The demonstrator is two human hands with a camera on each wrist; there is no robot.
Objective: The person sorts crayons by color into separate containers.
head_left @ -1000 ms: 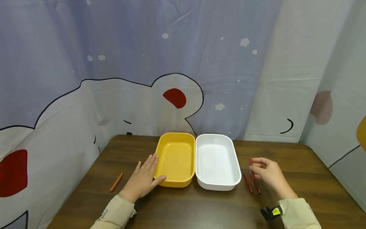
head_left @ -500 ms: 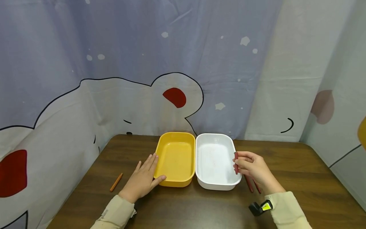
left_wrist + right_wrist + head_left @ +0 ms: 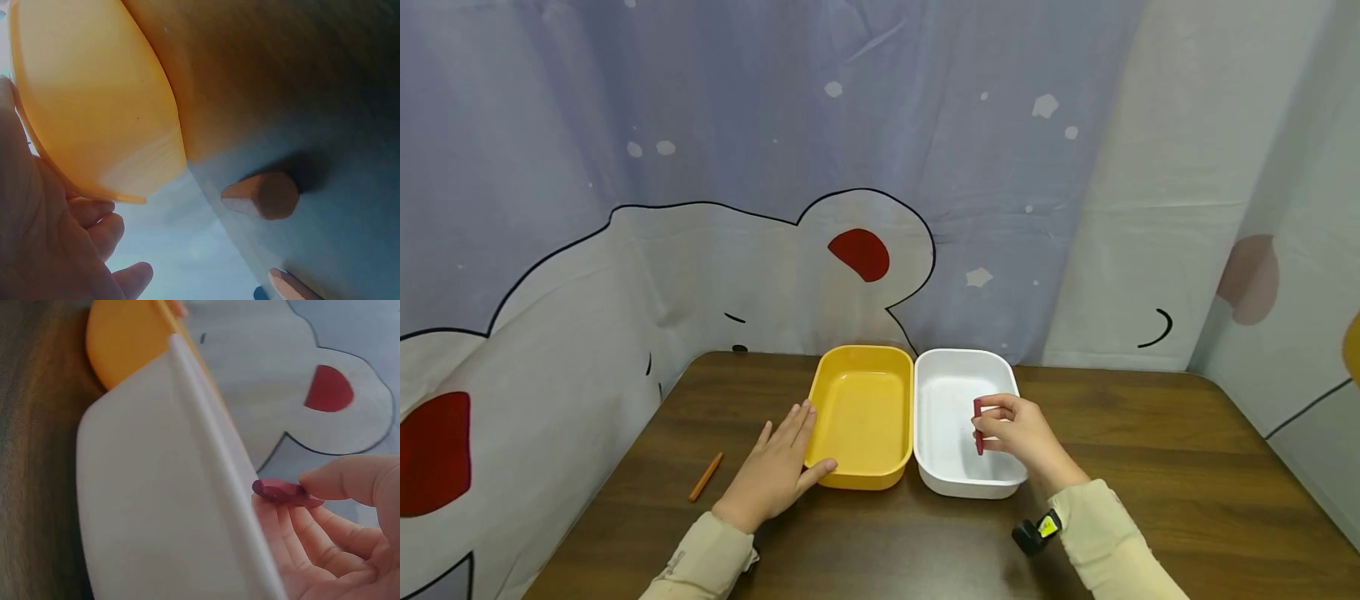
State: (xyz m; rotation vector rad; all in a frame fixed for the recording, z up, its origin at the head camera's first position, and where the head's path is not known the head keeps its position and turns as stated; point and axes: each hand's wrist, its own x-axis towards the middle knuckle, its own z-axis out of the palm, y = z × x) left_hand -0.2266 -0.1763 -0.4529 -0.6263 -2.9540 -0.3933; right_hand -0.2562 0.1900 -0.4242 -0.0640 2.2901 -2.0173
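Observation:
My right hand pinches a dark red crayon between thumb and fingers, holding it nearly upright over the white tray. In the right wrist view this crayon shows just beyond the tray's rim. My left hand rests on the left edge of the yellow tray, fingers straight and thumb at the near corner. To the left of that hand an orange crayon lies on the table. The left wrist view shows its faceted end.
Both trays stand side by side near the back edge of the brown wooden table. A patterned curtain hangs close behind. In the left wrist view another crayon tip shows at the bottom. A black wrist camera hangs beneath my right sleeve.
My right hand has lifted the red crayon from the table's right side and carried it left over the white tray. Its arm now covers where two red crayons lay. My left hand stays put.

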